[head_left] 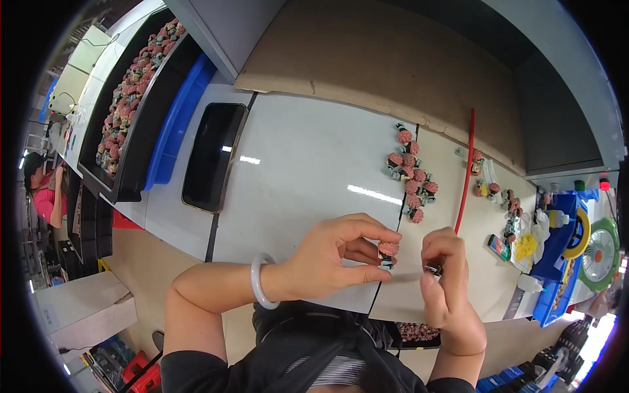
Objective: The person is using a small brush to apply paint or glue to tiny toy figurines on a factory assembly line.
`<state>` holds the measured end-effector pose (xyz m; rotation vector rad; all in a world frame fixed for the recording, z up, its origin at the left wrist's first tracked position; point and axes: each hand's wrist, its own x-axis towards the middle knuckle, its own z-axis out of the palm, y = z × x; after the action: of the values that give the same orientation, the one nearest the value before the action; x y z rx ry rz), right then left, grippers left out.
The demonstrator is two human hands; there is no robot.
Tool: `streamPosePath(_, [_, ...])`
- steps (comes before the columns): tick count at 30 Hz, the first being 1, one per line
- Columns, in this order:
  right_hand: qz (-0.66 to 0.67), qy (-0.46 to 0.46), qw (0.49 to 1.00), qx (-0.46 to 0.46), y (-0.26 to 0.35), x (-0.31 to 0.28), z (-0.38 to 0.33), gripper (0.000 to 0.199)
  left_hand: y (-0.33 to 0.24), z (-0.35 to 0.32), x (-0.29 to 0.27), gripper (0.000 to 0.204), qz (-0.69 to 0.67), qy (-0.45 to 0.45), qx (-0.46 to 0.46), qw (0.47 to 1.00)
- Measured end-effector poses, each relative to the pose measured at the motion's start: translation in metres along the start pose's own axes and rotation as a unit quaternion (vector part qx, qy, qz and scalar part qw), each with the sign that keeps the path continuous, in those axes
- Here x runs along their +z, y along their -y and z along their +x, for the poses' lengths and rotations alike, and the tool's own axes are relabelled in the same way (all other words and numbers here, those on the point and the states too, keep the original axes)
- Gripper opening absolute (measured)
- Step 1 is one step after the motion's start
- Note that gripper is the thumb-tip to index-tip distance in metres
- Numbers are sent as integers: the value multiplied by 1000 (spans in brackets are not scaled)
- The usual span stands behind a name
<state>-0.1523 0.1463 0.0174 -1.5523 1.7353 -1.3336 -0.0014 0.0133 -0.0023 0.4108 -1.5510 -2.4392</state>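
My left hand (327, 255) pinches a small pink-haired figurine (388, 249) upright between thumb and fingertips, above the white tabletop. Close by on its right, my right hand (445, 275) is closed around a small dark metal piece (433, 269), whose kind I cannot make out. A red hose (466, 177) runs down from the shelf to behind the right hand; whether it joins the metal piece is hidden. Beyond my hands lies a cluster of similar pink-haired figurines (411, 173).
A black phone (215, 157) lies left, beside a blue bin (177, 121) and a black tray (124, 190) full of figurines. Right are loose figurines (512, 216), a white bottle (529, 283) and a green fan (597, 254). A grey shelf frame (570, 124) surrounds the back. Another person (47, 193) sits far left.
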Motion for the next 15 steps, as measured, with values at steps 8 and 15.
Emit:
streamPosePath(8, [-198, 32, 979, -37, 4, 13, 0, 19, 2, -2, -2, 44, 76, -1, 58, 995])
streamPosePath(15, [-207, 57, 976, -28, 0, 16, -2, 26, 2, -3, -2, 38, 126, -4, 76, 989])
